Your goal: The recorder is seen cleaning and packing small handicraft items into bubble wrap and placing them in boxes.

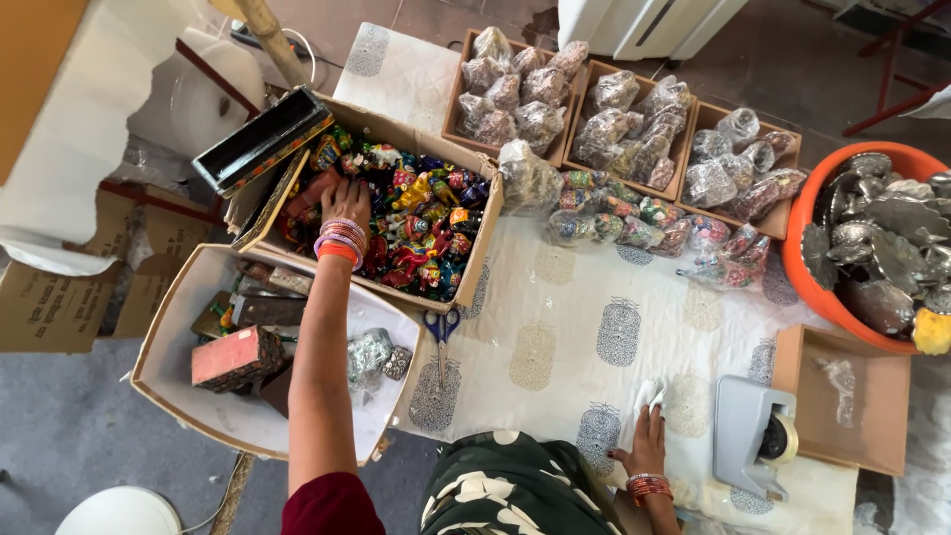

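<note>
Two hands are busy, well apart from each other. The left hand [345,203] stretches far out into a cardboard box [482,248] packed with bright painted figurines [426,223], fingers spread down among the pieces at the box's left end; whether it actually grips one I cannot tell. Bangles ring that wrist. The right hand [646,441] lies near the body on the printed white cloth [584,327], fingers loose, pressing on a small sheet of clear wrap [649,394]. Just right of it stands a grey tape dispenser [753,434], beside a shallow brown tray [847,396]. Scissors [441,332] lie on the cloth below the figurine box. Wrapped figurines [634,213] pile up beyond, and an orange tub [807,267] of metal pieces sits at the far right.
</note>
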